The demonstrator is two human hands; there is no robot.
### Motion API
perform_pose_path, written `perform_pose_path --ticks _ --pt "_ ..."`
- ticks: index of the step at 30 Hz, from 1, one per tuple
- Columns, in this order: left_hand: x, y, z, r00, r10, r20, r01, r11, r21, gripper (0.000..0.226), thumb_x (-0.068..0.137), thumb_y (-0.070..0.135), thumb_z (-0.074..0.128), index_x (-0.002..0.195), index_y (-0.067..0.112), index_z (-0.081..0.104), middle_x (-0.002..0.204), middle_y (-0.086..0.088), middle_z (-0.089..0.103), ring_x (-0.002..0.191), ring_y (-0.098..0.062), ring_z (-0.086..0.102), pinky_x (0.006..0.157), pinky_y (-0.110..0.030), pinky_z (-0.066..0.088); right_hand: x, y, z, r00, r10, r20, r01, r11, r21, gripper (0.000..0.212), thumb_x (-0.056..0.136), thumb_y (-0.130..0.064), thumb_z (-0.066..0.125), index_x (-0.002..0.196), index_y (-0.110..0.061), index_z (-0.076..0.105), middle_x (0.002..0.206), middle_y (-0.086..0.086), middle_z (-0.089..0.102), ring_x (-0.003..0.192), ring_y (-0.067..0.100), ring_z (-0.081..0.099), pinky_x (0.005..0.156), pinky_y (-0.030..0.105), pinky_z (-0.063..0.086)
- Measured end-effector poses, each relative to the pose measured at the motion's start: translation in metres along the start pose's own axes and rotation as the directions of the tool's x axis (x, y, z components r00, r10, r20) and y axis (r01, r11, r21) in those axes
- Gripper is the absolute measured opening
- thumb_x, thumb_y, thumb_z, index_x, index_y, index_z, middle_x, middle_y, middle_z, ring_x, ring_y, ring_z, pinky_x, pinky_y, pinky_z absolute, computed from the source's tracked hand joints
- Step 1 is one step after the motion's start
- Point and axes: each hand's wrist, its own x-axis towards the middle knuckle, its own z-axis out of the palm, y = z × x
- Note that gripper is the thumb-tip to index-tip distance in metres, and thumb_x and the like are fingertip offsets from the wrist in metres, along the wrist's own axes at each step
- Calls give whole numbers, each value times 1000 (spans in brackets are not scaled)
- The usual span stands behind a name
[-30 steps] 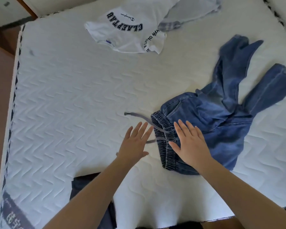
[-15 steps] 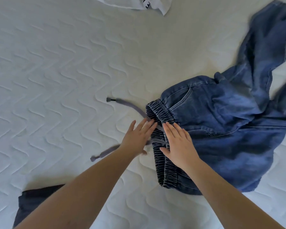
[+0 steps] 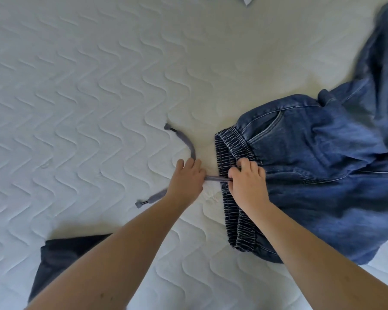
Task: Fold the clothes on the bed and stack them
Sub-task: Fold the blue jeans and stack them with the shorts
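- Head view: I see the blue jeans [image 3: 323, 171] crumpled at the right of the frame on the white quilted bed [image 3: 87, 97], elastic waistband facing centre.
- My left hand [image 3: 186, 180], at centre, has its fingers curled round the grey drawstring [image 3: 186, 144], whose two ends trail off to the left.
- My right hand [image 3: 248, 182] pinches the drawstring at the waistband, fingers curled.
- A dark garment [image 3: 61, 260] lies at lower left, partly under my left forearm.
- A white cloth corner [image 3: 246, 0] shows at the top edge.

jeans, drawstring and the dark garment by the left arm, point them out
jeans [image 3: 305, 175]: head view, front panel below the pocket
drawstring [image 3: 188, 144]: head view, upper loose end
dark garment [image 3: 61, 253]: head view, visible flat part
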Motion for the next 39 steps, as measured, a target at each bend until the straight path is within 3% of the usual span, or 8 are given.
perform_pose_path --ticks 4,10,14,17,21,28,34,39 --pt "-25 -19 6 996 -84 39 85 996 -16 14 69 24 70 80 14 72 114 -7 57 104 -28 49 80 -42 30 -8 -2 -3 999 -6 39 7 1000 -20 12 77 -22 75 87 -19 69 120 9 54 107 32 50 89 48 37" --pt "-50 -26 -19 975 -105 -195 28 931 -364 22 80 34 49 60 25 47 60 11 50 66 -13 57 93 -41 39 -21 -26 -16 956 -206 210 148 954 261 45 91 -39 60 134 -30 51 137 -7 49 133 19 36 110 45 18" --pt "-41 -10 -73 994 -109 -9 81 788 -611 23 83 34 57 67 22 44 51 6 51 54 -21 55 57 -28 41 -31 -23 -39 957 -142 254 -24 831 556 27 97 -36 52 124 -33 52 89 -13 62 101 14 57 115 44 19" --pt "-29 -9 -103 996 16 84 36 810 -585 22 85 36 68 75 26 51 56 12 57 55 -6 56 52 -19 39 -39 15 -62 986 -41 163 -69 787 613 10 98 -26 54 100 -28 63 68 -12 59 69 13 58 82 32 46" --pt "-5 0 -126 994 100 47 -54 814 -579 23 86 41 68 77 28 51 59 11 53 58 -8 53 51 -19 32 -47 79 -89 952 238 191 -287 486 826 17 98 -16 51 93 -24 65 65 -12 62 51 7 49 48 16 34" --pt "61 57 -140 982 44 -185 -179 542 -821 34 84 29 73 114 30 57 104 8 60 95 -7 56 89 -22 45 -52 180 -62 610 589 530 -343 -406 847 17 99 -23 54 83 -21 60 77 -5 67 72 11 58 71 28 41" --pt "96 60 -92 1000 -22 20 29 824 -566 75 78 12 67 144 30 35 148 -2 36 136 -24 35 111 -45 31 -92 181 -19 441 775 453 -575 -144 805 44 85 -35 67 121 -13 53 93 1 60 82 19 56 75 35 46" --pt "105 40 -58 983 -73 169 121 948 -295 93 81 20 72 152 35 14 160 -7 9 146 -34 11 115 -56 20 -117 109 -34 661 639 395 -612 154 775 14 96 -31 59 98 -18 56 80 -6 61 68 8 56 56 10 39"
